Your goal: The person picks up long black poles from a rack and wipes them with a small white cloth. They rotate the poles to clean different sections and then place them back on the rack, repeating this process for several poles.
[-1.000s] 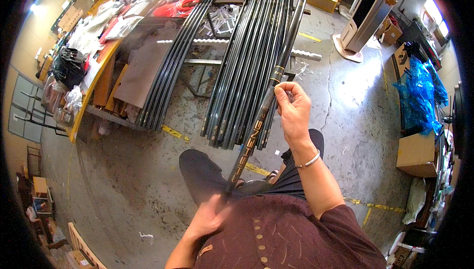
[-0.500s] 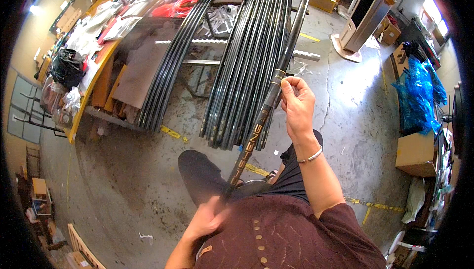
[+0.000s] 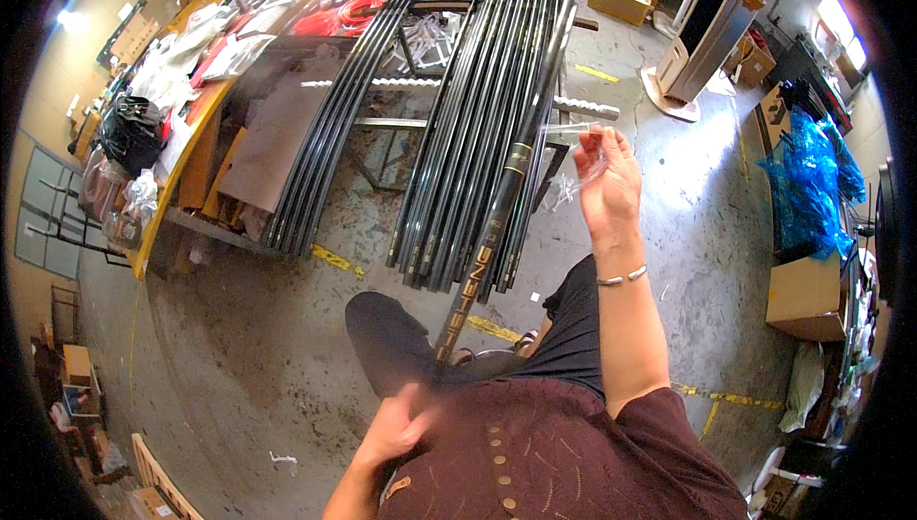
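A long black fishing rod (image 3: 478,272) with gold lettering and gold bands slants away from my lap, over the right side of a row of similar black rods (image 3: 468,128). Around its near end my left hand (image 3: 401,424) is closed; the fingers are somewhat blurred. My right hand (image 3: 611,181) is raised to the right of the rod, fingers pinched on a thin strip of clear plastic film (image 3: 590,169). One thin end of the film stretches left toward the rod; whether it still touches the rod I cannot tell.
Another bundle of black rods (image 3: 330,138) lies to the left on the same metal rack (image 3: 392,123). A cluttered table (image 3: 181,171) runs along the left. At the right are a tall air unit (image 3: 702,28), blue plastic wrapping (image 3: 812,186) and a cardboard box (image 3: 807,300).
My right hand has left the rod and moved right, with clear film now showing in its fingers. The rod's far part has swung left over the row. My left hand has stayed put.
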The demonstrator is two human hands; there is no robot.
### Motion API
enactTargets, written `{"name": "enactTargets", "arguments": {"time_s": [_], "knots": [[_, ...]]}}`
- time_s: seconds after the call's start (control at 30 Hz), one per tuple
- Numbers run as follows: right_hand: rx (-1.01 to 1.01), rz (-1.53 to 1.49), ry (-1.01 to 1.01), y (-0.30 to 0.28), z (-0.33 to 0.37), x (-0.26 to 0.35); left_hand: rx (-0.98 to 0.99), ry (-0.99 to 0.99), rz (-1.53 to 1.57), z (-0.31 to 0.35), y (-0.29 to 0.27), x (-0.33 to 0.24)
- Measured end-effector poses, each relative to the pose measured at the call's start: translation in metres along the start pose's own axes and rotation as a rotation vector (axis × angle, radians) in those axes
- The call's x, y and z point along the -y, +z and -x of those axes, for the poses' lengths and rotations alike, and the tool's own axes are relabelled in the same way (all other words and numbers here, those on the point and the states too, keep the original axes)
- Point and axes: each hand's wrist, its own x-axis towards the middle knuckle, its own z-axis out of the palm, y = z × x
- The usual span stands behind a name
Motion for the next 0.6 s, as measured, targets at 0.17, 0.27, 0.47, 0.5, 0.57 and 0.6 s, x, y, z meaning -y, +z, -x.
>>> {"name": "enactTargets", "arguments": {"time_s": [0.17, 0.27, 0.47, 0.5, 0.57, 0.6], "knots": [[0.161, -0.061, 0.065, -0.011, 0.008, 0.009, -0.038, -0.049, 0.059, 0.001, 0.001, 0.003], [0.140, 0.034, 0.169, -0.023, 0.020, -0.005, -0.031, -0.051, 0.069, -0.001, 0.000, 0.005], [0.158, 0.408, 0.483, -0.010, 0.054, -0.028, -0.020, -0.034, 0.064, -0.003, 0.000, 0.004], [0.187, 0.421, 0.522, -0.003, 0.057, -0.028, -0.022, -0.031, 0.078, -0.003, -0.001, -0.001], [0.219, 0.515, 0.460, 0.006, 0.054, -0.028, -0.023, -0.007, 0.067, -0.004, -0.002, -0.005], [0.232, 0.615, 0.393, 0.015, 0.051, -0.027, -0.026, 0.014, 0.041, -0.003, -0.002, -0.006]]}}
